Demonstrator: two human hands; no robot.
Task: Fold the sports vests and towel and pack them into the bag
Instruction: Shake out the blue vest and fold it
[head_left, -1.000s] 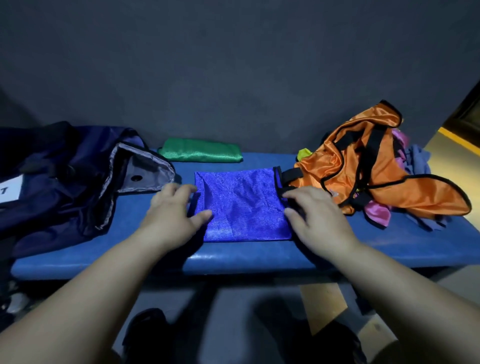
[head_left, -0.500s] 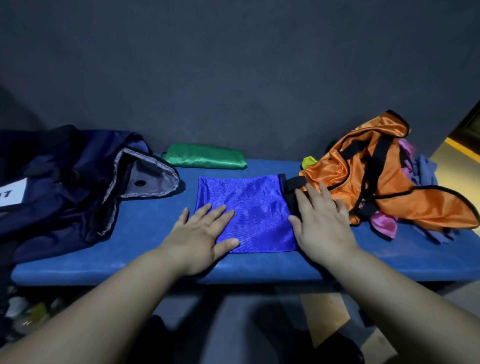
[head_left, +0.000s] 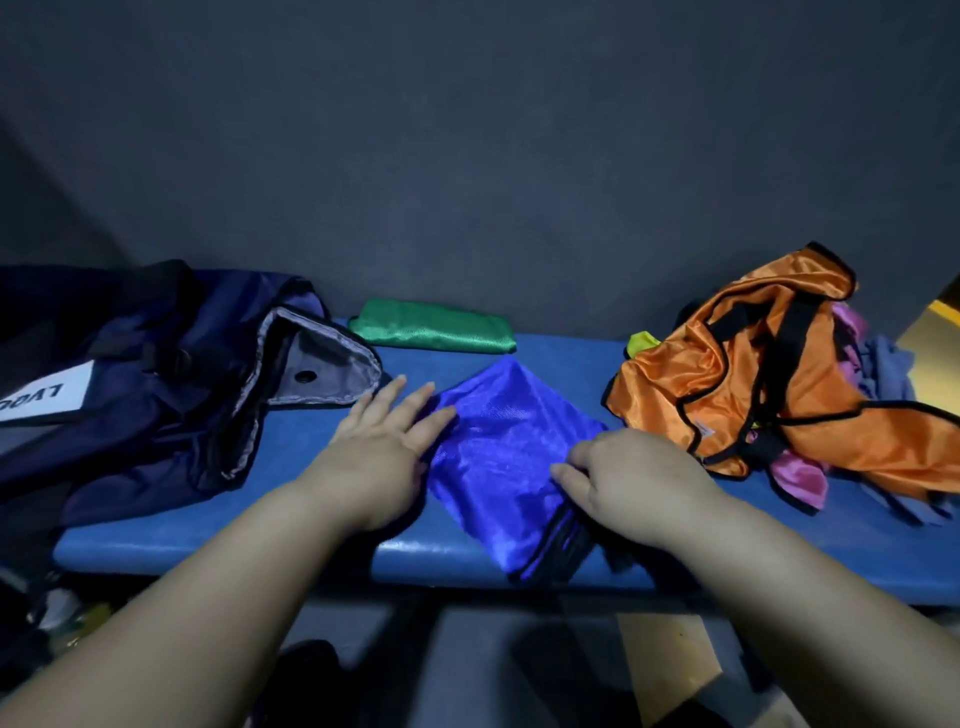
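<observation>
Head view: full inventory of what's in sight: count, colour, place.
bench: one, blue, across the middle
bag: one, navy, open, bench's left end
green vest: one, green, folded, back of bench
blue vest: one, blue, folded, bench centre
orange vest: one, orange with black trim, heaped right
pink cloth: one, pink, under orange vest
grey-blue cloth: one, grey-blue, far right
left hand: one, flat on blue vest's left edge
right hand: one, grips blue vest's near edge

Dim overall; the wall (head_left: 467, 156) is dark and evenly unlit. Brightest patch: yellowish floor (head_left: 935, 338) at the right edge. Satin sheen on the orange vest (head_left: 727, 374) and blue vest (head_left: 498, 441); a glare streak on the bench (head_left: 415, 551) front edge. Heavy shadow beneath. Frame edges bow outward. Slight softness on the left hand (head_left: 379, 452) and right hand (head_left: 639, 478).
</observation>
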